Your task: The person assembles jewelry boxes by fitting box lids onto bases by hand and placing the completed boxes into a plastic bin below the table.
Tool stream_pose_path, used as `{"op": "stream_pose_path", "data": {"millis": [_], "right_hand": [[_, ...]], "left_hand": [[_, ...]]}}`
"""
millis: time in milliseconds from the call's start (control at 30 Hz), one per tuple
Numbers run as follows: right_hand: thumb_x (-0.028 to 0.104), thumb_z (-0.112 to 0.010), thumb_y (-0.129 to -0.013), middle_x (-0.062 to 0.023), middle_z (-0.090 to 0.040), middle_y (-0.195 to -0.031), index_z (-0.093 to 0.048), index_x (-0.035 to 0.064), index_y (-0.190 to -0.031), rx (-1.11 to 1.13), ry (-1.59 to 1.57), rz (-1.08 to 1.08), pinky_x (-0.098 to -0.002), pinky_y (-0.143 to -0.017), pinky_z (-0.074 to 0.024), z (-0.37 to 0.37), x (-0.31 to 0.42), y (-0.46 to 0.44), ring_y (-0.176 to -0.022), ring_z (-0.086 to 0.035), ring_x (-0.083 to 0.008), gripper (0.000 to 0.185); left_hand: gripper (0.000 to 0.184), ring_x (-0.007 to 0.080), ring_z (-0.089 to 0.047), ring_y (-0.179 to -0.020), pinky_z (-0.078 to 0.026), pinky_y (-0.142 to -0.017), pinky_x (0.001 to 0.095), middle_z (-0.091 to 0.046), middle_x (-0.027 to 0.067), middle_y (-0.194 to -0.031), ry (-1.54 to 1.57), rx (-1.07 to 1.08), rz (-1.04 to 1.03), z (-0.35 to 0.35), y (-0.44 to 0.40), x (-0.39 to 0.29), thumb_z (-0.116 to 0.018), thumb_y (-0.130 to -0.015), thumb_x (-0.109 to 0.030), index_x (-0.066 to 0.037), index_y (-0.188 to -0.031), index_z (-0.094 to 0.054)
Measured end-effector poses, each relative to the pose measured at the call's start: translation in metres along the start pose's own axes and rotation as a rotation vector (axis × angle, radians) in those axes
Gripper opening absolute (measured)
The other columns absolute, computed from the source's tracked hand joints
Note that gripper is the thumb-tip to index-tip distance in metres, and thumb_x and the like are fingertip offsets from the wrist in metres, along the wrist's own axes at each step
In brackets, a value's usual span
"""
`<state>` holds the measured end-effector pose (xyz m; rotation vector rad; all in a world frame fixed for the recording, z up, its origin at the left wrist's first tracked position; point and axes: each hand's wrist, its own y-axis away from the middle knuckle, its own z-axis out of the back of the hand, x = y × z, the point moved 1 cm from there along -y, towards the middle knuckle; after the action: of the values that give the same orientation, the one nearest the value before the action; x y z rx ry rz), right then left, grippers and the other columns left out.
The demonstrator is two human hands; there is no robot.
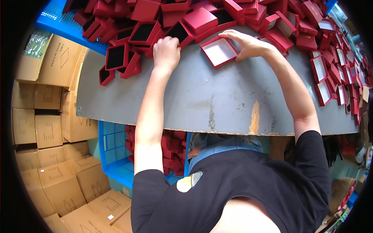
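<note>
My right hand grips a red box lid by its right side, fingers over the far edge and thumb at the near corner. The lid's white inside faces up. My left hand is closed, its fingers curled at the edge of a red box with a black lining; the fingertips are partly hidden. Just left of that hand, more black-lined red boxes lie in a heap. Another black-lined box sits at the heap's left end.
Red boxes and lids are piled along the far side of the grey table and down its right. A blue crate under the near edge holds red pieces. Another blue crate stands far left. Cardboard cartons are stacked at left.
</note>
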<state>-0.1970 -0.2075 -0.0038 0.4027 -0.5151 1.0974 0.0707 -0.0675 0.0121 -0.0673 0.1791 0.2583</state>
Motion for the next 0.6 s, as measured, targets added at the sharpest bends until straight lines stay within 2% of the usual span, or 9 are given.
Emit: {"op": "stream_pose_path", "data": {"millis": [100,200,233,300,333,433,467,567,600], "right_hand": [[0.002,-0.077,-0.06,-0.0128,-0.043,-0.144,-0.042,0.018,-0.15,-0.056,0.013,-0.028,-0.0406,-0.106,-0.0473,0.0,0.026,0.036,-0.128,-0.051,-0.0327,0.098],[0.004,-0.078,-0.061,-0.016,-0.044,-0.141,-0.042,0.0197,-0.151,-0.183,0.036,0.051,-0.0405,-0.104,-0.0483,0.006,0.058,0.077,-0.124,-0.053,-0.0358,0.099],[0.005,-0.079,-0.061,-0.0169,-0.045,-0.14,-0.042,0.0194,-0.151,-0.233,0.032,0.071,-0.0403,-0.104,-0.0482,0.009,0.068,0.086,-0.124,-0.053,-0.0361,0.099],[0.006,-0.079,-0.059,-0.0156,-0.049,-0.137,-0.041,0.0221,-0.152,-0.333,0.101,0.211,-0.0417,-0.104,-0.0468,0.011,0.085,0.09,-0.123,-0.053,-0.0361,0.102],[0.007,-0.079,-0.059,-0.0151,-0.052,-0.135,-0.041,0.0222,-0.153,-0.352,0.126,0.256,-0.0427,-0.104,-0.0463,0.008,0.094,0.088,-0.121,-0.053,-0.0356,0.102],[0.01,-0.079,-0.061,-0.0168,-0.052,-0.136,-0.041,0.0208,-0.153,-0.336,0.056,0.324,-0.0441,-0.102,-0.0466,-0.003,0.11,0.068,-0.116,-0.053,-0.0358,0.1],[0.01,-0.081,-0.059,-0.0171,-0.049,-0.14,-0.041,0.0163,-0.153,-0.283,0.036,0.292,-0.0437,-0.109,-0.0421,-0.009,0.117,0.062,-0.126,-0.05,-0.0368,0.103],[0.015,-0.084,-0.061,-0.0201,-0.047,-0.142,-0.042,0.0181,-0.152,-0.314,-0.088,0.389,-0.0465,-0.108,-0.0439,-0.042,0.136,0.038,-0.129,-0.05,-0.0397,0.1],[0.023,-0.086,-0.063,-0.0271,-0.048,-0.138,-0.041,0.0215,-0.152,-0.392,-0.08,0.428,-0.049,-0.106,-0.0448,-0.056,0.14,0.03,-0.126,-0.051,-0.0431,0.1]], "left_hand": [[0.014,0.0459,-0.037,-0.14,-0.031,-0.116,0.0561,-0.052,0.0174,-0.14,-0.025,-0.279,-0.33,-0.005,0.056,-0.004,-0.075,-0.081,-0.016,-0.008,-0.088,-0.066],[0.015,0.0538,-0.029,-0.143,-0.025,-0.114,0.068,-0.043,0.0193,-0.149,0.294,-0.118,-0.465,-0.007,0.11,-0.011,-0.076,-0.079,-0.013,-0.009,-0.087,-0.064],[0.026,0.0499,-0.03,-0.145,-0.028,-0.117,0.0601,-0.036,0.0203,-0.155,0.446,-0.081,-0.513,-0.016,0.117,-0.007,-0.082,-0.072,-0.015,-0.011,-0.092,-0.065],[0.049,0.0435,-0.033,-0.146,-0.03,-0.119,0.0499,-0.036,0.021,-0.156,0.752,-0.121,-0.387,-0.026,0.129,-0.013,-0.088,-0.062,-0.017,-0.013,-0.107,-0.067],[0.085,0.0384,-0.037,-0.145,-0.033,-0.118,0.046,-0.038,0.0197,-0.155,0.634,-0.143,-0.369,-0.03,0.13,-0.011,-0.091,-0.054,-0.018,-0.015,-0.132,-0.058],[0.107,0.0383,-0.04,-0.141,-0.035,-0.117,0.0469,-0.043,0.0193,-0.151,0.712,0.025,-0.278,-0.031,0.125,-0.005,-0.091,-0.053,-0.02,-0.013,-0.147,-0.043],[0.118,0.0388,-0.045,-0.136,-0.033,-0.118,0.0505,-0.049,0.0179,-0.144,0.688,0.07,-0.249,-0.03,0.124,-0.006,-0.092,-0.052,-0.022,-0.01,-0.153,-0.033],[0.119,0.039,-0.047,-0.132,-0.029,-0.119,0.0539,-0.053,0.0169,-0.137,0.65,-0.007,-0.24,-0.035,0.126,-0.018,-0.093,-0.053,-0.025,-0.009,-0.153,-0.031],[0.12,0.0397,-0.048,-0.131,-0.026,-0.119,0.0561,-0.055,0.0168,-0.135,0.626,-0.053,-0.262,-0.048,0.125,-0.018,-0.093,-0.054,-0.029,-0.006,-0.152,-0.029]]}}
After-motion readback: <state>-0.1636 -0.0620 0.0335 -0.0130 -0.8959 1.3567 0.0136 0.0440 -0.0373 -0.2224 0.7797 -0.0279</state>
